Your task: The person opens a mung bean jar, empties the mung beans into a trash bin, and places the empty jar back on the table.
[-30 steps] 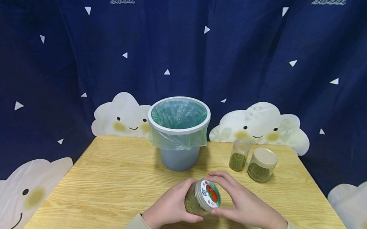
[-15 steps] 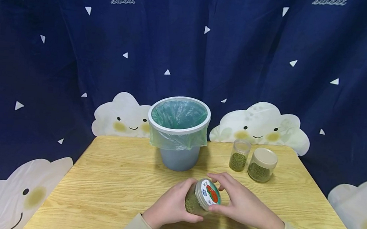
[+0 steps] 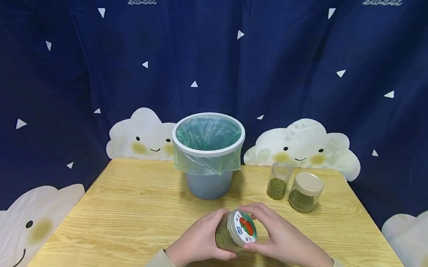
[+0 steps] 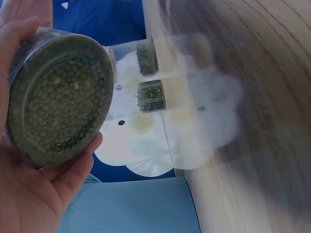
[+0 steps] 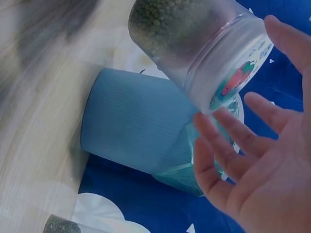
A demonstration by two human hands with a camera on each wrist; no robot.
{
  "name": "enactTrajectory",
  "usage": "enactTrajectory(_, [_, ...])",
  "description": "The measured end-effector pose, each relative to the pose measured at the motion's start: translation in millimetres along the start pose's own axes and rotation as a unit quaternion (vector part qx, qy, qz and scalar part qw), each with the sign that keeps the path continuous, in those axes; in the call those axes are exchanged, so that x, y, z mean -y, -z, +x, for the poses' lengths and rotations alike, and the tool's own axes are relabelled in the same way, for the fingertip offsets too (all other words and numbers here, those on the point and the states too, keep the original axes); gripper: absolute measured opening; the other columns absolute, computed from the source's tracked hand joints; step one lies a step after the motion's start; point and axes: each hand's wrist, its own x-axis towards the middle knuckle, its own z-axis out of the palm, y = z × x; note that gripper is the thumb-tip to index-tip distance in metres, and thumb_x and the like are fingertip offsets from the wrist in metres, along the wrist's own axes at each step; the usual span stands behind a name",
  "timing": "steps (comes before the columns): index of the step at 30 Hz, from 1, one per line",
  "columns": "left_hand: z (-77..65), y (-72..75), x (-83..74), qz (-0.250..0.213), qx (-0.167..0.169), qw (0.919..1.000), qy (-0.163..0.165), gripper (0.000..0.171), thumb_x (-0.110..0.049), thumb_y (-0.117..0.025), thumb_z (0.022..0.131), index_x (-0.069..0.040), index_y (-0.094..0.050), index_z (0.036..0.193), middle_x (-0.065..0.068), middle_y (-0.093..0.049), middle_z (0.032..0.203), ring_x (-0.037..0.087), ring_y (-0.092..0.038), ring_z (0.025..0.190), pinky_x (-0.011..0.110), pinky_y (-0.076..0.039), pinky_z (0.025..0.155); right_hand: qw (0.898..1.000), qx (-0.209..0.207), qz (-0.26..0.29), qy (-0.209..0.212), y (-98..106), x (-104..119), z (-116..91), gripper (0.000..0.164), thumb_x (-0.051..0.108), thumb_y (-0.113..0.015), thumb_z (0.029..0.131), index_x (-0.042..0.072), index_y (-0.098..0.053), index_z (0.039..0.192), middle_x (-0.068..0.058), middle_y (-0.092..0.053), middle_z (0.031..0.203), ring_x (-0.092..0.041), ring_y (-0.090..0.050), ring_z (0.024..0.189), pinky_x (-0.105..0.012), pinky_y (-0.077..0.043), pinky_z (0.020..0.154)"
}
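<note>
A clear plastic jar [image 3: 223, 234] of small green beans is tilted towards the right above the table. My left hand [image 3: 197, 238] grips its body from the left, thumb below and fingers around the far side. The jar's round base [image 4: 63, 104] faces the left wrist camera, with the beans visible through it. On top is a lid [image 3: 246, 226] with a red, green and white label. My right hand [image 3: 288, 244] holds that lid by its edge, thumb on the near side and fingertips on the far side. In the right wrist view the palm is apart from the label.
A blue-grey bin [image 3: 209, 186] with a green liner bag stands at the back of the wooden table [image 3: 133, 211]. To its right are a slim clear jar [image 3: 277, 188] and a squat jar [image 3: 302, 199] with a beige lid, both partly filled with green contents.
The right hand's fingers shifted on the lid's edge, lifting partly off half a second ago and coming back round it. The lid's label has turned slightly. The left hand stays put.
</note>
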Motion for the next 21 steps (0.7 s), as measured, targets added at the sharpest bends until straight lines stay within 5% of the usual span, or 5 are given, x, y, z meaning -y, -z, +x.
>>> enactTrajectory(8, [0.7, -0.6, 0.3, 0.001, -0.002, 0.9999, -0.012, 0.089, -0.057, -0.083, 0.064, -0.024, -0.039, 0.135, -0.011, -0.056, 0.119, 0.001, -0.056, 0.104, 0.025, -0.05, 0.091, 1.0, 0.014, -0.006, 0.026, 1.2, -1.3, -1.3, 0.075, 0.041, -0.077, 0.08, 0.03, -0.04, 0.144, 0.013, -0.04, 0.143, -0.008, -0.042, 0.131, -0.038, -0.047, 0.101])
enactTrajectory(21, [2.1, -1.0, -1.0, 0.002, 0.003, 1.0, -0.001, 0.089, -0.051, -0.085, 0.064, -0.026, -0.038, 0.135, -0.011, -0.056, 0.119, 0.002, -0.056, 0.105, 0.026, -0.05, 0.091, 0.999, 0.015, -0.013, 0.043, 1.8, -1.3, -4.3, 0.076, 0.037, -0.077, 0.08, 0.028, -0.038, 0.145, 0.007, -0.037, 0.147, -0.012, -0.04, 0.134, -0.038, -0.047, 0.1])
